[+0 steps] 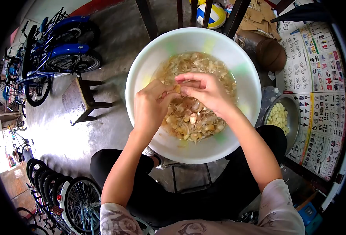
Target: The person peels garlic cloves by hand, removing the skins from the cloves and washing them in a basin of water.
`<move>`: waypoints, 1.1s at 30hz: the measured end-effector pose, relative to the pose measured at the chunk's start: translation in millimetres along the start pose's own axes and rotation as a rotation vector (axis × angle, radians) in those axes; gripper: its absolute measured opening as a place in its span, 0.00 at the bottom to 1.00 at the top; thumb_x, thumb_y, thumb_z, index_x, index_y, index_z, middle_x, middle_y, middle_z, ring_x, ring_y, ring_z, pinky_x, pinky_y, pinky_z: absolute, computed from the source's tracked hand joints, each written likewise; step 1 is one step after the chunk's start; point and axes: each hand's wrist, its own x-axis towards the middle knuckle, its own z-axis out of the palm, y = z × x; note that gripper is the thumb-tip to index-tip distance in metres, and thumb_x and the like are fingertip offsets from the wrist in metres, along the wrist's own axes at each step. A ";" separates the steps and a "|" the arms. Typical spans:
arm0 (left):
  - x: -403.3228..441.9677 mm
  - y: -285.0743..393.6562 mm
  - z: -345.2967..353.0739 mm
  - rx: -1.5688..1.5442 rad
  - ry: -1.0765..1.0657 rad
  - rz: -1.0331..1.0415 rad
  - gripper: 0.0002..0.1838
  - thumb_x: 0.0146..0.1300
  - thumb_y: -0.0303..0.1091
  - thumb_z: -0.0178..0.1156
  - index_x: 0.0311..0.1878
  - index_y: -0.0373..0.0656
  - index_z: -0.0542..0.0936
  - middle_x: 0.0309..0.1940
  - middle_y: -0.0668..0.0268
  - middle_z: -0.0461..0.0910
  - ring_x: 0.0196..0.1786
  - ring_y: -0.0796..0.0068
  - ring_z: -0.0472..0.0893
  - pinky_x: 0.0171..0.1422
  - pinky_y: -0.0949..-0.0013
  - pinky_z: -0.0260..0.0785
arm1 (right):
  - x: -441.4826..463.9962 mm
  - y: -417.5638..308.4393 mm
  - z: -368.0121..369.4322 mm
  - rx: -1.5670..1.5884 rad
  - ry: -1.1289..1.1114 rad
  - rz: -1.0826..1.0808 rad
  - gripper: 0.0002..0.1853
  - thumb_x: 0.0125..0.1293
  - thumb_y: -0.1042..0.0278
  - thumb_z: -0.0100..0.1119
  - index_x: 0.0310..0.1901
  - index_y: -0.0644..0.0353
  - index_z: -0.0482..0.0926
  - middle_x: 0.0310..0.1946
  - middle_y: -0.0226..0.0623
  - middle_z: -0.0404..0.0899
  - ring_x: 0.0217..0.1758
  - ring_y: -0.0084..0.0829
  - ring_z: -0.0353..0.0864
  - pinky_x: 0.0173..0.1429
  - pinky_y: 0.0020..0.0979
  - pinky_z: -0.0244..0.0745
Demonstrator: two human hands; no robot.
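A large white basin (141, 133) sits in front of me, holding water with many garlic cloves and loose skins (194, 117) in it. Over its middle, my left hand (153, 98) pinches a garlic clove (177, 88) between thumb and fingers. My right hand (204, 90) meets it from the other side, its thumb and fingertips closed on the same clove. Both hands are above the water. To the right, a metal bowl (296, 113) holds pale peeled garlic cloves (278, 118).
A small wooden stool (76, 100) stands at left, with blue bicycles (69, 55) behind it and more bicycles (83, 203) at lower left. Dark bars (179, 15), a ball (216, 16) and a brown basketball (271, 55) lie beyond the basin. A printed poster sheet (322, 102) covers the right side.
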 end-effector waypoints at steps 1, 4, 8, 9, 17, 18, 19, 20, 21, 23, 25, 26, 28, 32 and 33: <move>0.2 1.3 -0.3 -0.016 0.005 0.014 0.09 0.53 0.23 0.72 0.37 0.32 0.85 0.27 0.64 0.78 0.26 0.79 0.75 0.30 0.73 0.67 | -0.4 -3.0 -0.3 -0.021 -0.035 0.048 0.16 0.68 0.78 0.61 0.56 0.65 0.80 0.50 0.37 0.84 0.53 0.25 0.84 0.57 0.26 0.80; 1.8 -2.0 -3.2 -0.058 0.018 -0.058 0.07 0.54 0.21 0.71 0.36 0.32 0.85 0.26 0.65 0.78 0.25 0.83 0.73 0.29 0.74 0.65 | -2.0 -5.8 0.9 -0.060 -0.081 0.090 0.16 0.68 0.79 0.60 0.57 0.66 0.80 0.52 0.38 0.83 0.53 0.26 0.83 0.59 0.27 0.80; 4.1 2.3 -6.5 -0.031 0.008 -0.099 0.06 0.51 0.21 0.72 0.34 0.37 0.86 0.28 0.63 0.81 0.28 0.74 0.80 0.32 0.73 0.69 | -2.9 -7.3 0.7 -0.014 -0.124 0.107 0.14 0.69 0.79 0.59 0.55 0.66 0.79 0.49 0.36 0.83 0.51 0.25 0.83 0.55 0.27 0.80; 3.5 2.1 -5.0 -0.070 0.010 -0.109 0.06 0.51 0.21 0.72 0.34 0.37 0.86 0.28 0.62 0.81 0.27 0.74 0.80 0.32 0.73 0.70 | -2.6 -6.2 0.3 -0.015 -0.142 0.098 0.13 0.69 0.79 0.59 0.53 0.66 0.79 0.48 0.35 0.83 0.50 0.24 0.83 0.54 0.27 0.81; 0.2 2.4 -5.1 0.113 0.063 0.074 0.05 0.53 0.24 0.72 0.31 0.39 0.84 0.28 0.63 0.80 0.25 0.66 0.80 0.30 0.67 0.70 | 0.9 6.0 6.0 -0.015 -0.078 -0.068 0.10 0.67 0.77 0.64 0.49 0.68 0.79 0.48 0.39 0.84 0.50 0.24 0.84 0.54 0.25 0.80; -0.4 3.6 -5.2 0.141 0.074 0.088 0.05 0.53 0.24 0.71 0.31 0.39 0.83 0.28 0.63 0.80 0.25 0.65 0.80 0.29 0.67 0.70 | 1.2 7.8 6.7 -0.011 -0.069 -0.120 0.10 0.66 0.77 0.64 0.48 0.68 0.79 0.49 0.40 0.84 0.50 0.25 0.85 0.54 0.26 0.80; -0.5 4.5 -5.5 0.169 0.084 0.101 0.05 0.54 0.25 0.71 0.30 0.40 0.83 0.28 0.64 0.80 0.24 0.64 0.80 0.29 0.66 0.70 | 1.3 8.8 8.4 -0.011 -0.070 -0.119 0.10 0.66 0.77 0.64 0.48 0.68 0.79 0.49 0.40 0.84 0.50 0.25 0.85 0.54 0.26 0.80; 0.1 5.0 -6.4 0.169 0.084 0.100 0.05 0.54 0.25 0.71 0.30 0.40 0.83 0.28 0.64 0.80 0.24 0.64 0.80 0.29 0.66 0.70 | 1.3 9.7 10.6 0.009 -0.052 -0.154 0.09 0.67 0.78 0.63 0.47 0.68 0.79 0.50 0.41 0.84 0.50 0.25 0.85 0.54 0.26 0.80; 1.1 5.5 -7.7 0.168 0.078 0.117 0.05 0.54 0.25 0.71 0.31 0.39 0.83 0.28 0.63 0.80 0.25 0.64 0.80 0.28 0.66 0.70 | 0.8 10.4 12.1 0.029 -0.035 -0.189 0.08 0.67 0.79 0.63 0.46 0.69 0.79 0.50 0.42 0.84 0.50 0.25 0.85 0.55 0.26 0.80; 2.8 5.5 -10.3 0.168 0.072 0.132 0.05 0.54 0.25 0.71 0.31 0.39 0.83 0.28 0.63 0.80 0.25 0.65 0.80 0.28 0.67 0.70 | -0.1 11.5 13.7 0.055 -0.032 -0.187 0.07 0.67 0.80 0.62 0.46 0.69 0.78 0.49 0.41 0.84 0.49 0.25 0.85 0.54 0.26 0.81; 4.8 5.7 -12.5 0.070 0.041 0.128 0.04 0.55 0.24 0.71 0.32 0.38 0.84 0.27 0.62 0.79 0.26 0.67 0.80 0.27 0.67 0.70 | -1.5 10.7 14.9 0.081 -0.029 -0.185 0.06 0.68 0.80 0.60 0.45 0.69 0.78 0.48 0.41 0.84 0.48 0.25 0.85 0.54 0.26 0.81; 5.5 6.6 -13.4 0.070 0.042 0.127 0.04 0.55 0.24 0.71 0.32 0.38 0.84 0.27 0.62 0.79 0.26 0.67 0.80 0.27 0.67 0.70 | -2.9 8.0 15.1 0.078 -0.016 -0.130 0.06 0.68 0.81 0.60 0.46 0.69 0.78 0.47 0.40 0.84 0.47 0.24 0.85 0.54 0.25 0.81; 6.4 8.2 -14.6 0.000 -0.014 0.036 0.05 0.55 0.24 0.71 0.35 0.36 0.84 0.26 0.61 0.78 0.27 0.70 0.79 0.28 0.68 0.69 | -3.5 5.0 14.4 0.077 -0.004 -0.075 0.07 0.68 0.82 0.59 0.46 0.69 0.78 0.46 0.39 0.84 0.46 0.24 0.85 0.53 0.25 0.81; 5.4 2.4 -11.2 -0.089 -0.025 -0.016 0.05 0.55 0.21 0.69 0.36 0.34 0.85 0.22 0.67 0.73 0.24 0.82 0.69 0.27 0.74 0.60 | -3.2 -2.4 12.0 -0.005 -0.031 -0.087 0.13 0.67 0.81 0.60 0.52 0.66 0.80 0.45 0.37 0.84 0.43 0.22 0.84 0.47 0.24 0.82; 5.4 1.9 -12.0 -0.078 -0.050 -0.044 0.05 0.56 0.22 0.68 0.37 0.34 0.85 0.23 0.67 0.73 0.25 0.82 0.69 0.28 0.74 0.61 | -3.5 -5.3 11.3 -0.063 -0.047 -0.079 0.15 0.67 0.80 0.60 0.55 0.65 0.80 0.45 0.37 0.84 0.43 0.22 0.84 0.44 0.23 0.83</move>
